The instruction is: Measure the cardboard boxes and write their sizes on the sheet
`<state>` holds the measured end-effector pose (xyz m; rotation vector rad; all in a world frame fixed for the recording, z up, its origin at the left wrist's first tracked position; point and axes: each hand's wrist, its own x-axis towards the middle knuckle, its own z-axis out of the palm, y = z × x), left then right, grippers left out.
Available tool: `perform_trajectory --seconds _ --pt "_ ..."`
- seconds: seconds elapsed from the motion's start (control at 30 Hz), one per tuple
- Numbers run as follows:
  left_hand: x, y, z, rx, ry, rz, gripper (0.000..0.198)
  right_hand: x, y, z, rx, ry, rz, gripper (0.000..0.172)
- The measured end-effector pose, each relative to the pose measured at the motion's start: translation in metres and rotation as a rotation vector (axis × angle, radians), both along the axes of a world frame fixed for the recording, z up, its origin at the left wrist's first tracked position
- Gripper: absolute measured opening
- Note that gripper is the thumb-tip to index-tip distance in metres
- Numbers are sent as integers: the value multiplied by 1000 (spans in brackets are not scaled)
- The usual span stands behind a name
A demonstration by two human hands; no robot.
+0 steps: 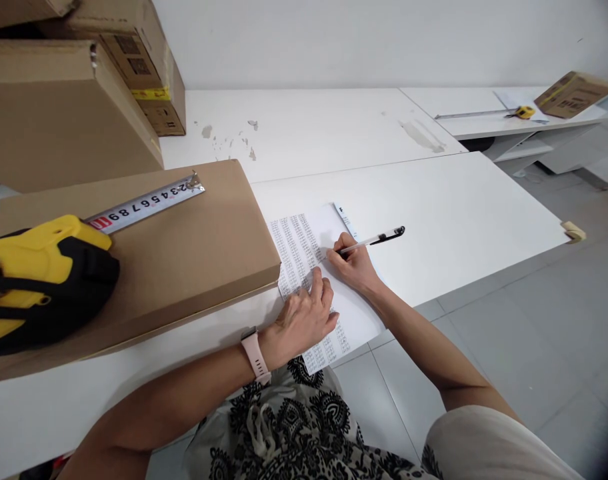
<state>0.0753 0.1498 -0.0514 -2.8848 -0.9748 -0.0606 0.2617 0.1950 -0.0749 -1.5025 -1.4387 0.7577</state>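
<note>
Pinching pen (379, 238) in closed fingers, right hand (354, 267) is hovering over paper (355, 310), which is overhanging counter's (459, 220) near edge. Left hand (304, 318), half-open, gripping nothing, is resting on it.

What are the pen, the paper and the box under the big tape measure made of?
Pen: probably smooth plastic, judging by its slim white-and-black body.
Paper: just paper, it seems; white, matt, with columns of marks.
Box: likely cardboard; plain brown, dull, with straight edges.
</note>
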Motion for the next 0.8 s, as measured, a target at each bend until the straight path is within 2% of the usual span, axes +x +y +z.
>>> perform_trajectory --seconds 0.8 --pt "1 0 0 -17 -3 6 61 0 0 1 16 -24 -1 25"
